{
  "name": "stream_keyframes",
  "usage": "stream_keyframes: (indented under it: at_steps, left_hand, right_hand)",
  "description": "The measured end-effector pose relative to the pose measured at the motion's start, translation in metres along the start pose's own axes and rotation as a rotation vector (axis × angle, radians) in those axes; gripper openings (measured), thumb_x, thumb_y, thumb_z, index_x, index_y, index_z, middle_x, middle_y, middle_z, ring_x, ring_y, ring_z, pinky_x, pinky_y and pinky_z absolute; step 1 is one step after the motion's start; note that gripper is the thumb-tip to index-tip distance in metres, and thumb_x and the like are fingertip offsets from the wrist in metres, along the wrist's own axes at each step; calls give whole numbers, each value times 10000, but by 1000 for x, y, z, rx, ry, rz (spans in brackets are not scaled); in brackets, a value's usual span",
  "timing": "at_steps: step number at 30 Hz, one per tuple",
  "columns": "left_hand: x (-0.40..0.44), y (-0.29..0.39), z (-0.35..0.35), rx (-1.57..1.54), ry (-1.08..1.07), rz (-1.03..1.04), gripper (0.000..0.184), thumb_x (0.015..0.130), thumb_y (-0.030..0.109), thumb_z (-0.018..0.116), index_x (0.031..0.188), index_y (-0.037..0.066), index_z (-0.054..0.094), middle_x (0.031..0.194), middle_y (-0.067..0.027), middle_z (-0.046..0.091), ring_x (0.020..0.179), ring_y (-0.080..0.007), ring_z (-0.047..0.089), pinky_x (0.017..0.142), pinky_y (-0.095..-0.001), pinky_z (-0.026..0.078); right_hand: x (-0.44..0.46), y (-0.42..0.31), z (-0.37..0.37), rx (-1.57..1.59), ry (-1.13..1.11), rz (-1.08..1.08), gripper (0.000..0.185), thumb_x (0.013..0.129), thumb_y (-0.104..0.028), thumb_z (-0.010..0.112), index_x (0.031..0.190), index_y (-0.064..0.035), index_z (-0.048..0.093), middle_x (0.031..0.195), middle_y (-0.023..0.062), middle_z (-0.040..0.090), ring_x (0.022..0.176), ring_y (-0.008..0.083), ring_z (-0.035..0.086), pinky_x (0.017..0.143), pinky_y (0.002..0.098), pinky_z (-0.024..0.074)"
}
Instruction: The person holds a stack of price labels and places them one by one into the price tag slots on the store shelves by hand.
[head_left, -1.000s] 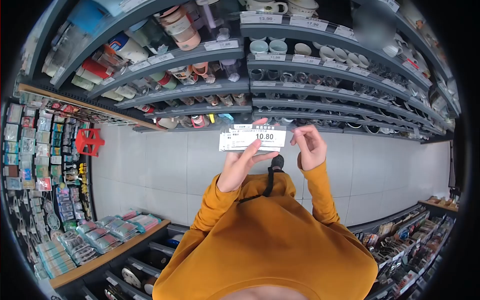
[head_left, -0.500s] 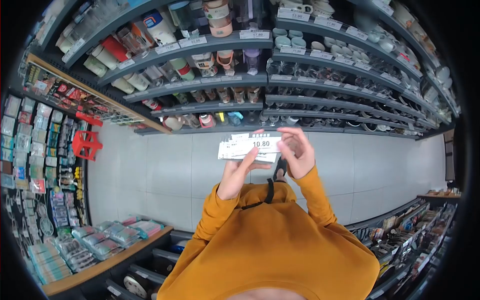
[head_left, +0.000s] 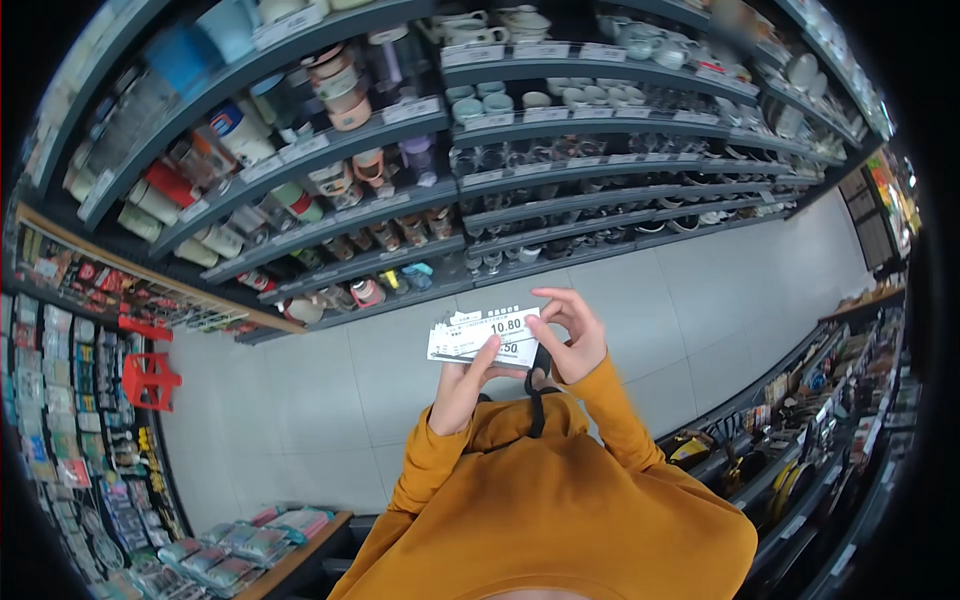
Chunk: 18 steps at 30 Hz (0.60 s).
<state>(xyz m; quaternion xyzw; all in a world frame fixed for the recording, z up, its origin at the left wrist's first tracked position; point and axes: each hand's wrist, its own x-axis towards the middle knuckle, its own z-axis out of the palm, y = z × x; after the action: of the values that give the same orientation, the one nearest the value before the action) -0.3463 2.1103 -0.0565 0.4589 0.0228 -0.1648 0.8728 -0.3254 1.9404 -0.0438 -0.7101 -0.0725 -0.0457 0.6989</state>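
A small stack of white price tags [head_left: 470,340] is held in front of my body, the top one printed 10.80 and one under it ending in .50. My left hand [head_left: 462,388] is closed on the stack from below, its thumb lying across the front. At the right edge of the tags is my right hand [head_left: 578,338], its thumb against the top tag and its index finger raised above the corner. Whether other right fingers press behind the tag is hidden.
Ahead stands a long grey shelf unit [head_left: 530,128] with cups, bottles and glassware. A red plastic stool [head_left: 150,380] is on the left by hanging packaged goods. Packs [head_left: 225,560] lie on a low wooden-edged counter behind left; cookware shelves [head_left: 790,470] run behind right.
My view has turned, so the shelves slant and shift left. Both hands and the tags sit lower in view. The 10.80 tag lies more evenly over the stack, showing more of the tag beneath.
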Motion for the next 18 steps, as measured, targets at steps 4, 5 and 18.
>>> stream_keyframes:
  at_steps: [4,5,18]
  left_hand:
    - [11,-11,31,36,-53,-38,285,980,112,480,1222,-39,481,1131,-126,598,955,-209,637,746,-342,589]
    - [15,-15,40,47,-67,-51,285,980,111,480,1222,-39,481,1129,-126,598,954,-208,637,748,-342,589]
    - [86,-157,268,137,-285,-245,325,972,103,496,1274,-11,458,1173,-130,584,1018,-217,612,787,-366,570]
  right_hand:
    - [-11,-3,-36,-38,81,-11,348,848,-31,659,1180,9,561,800,26,585,765,92,583,763,246,481]
    - [-14,-3,-47,-49,106,-16,350,846,-43,666,1179,0,566,798,28,587,754,95,589,756,248,485]
    - [-87,14,-321,314,479,1,275,839,38,652,1096,46,553,1084,96,583,1013,191,580,841,314,518]
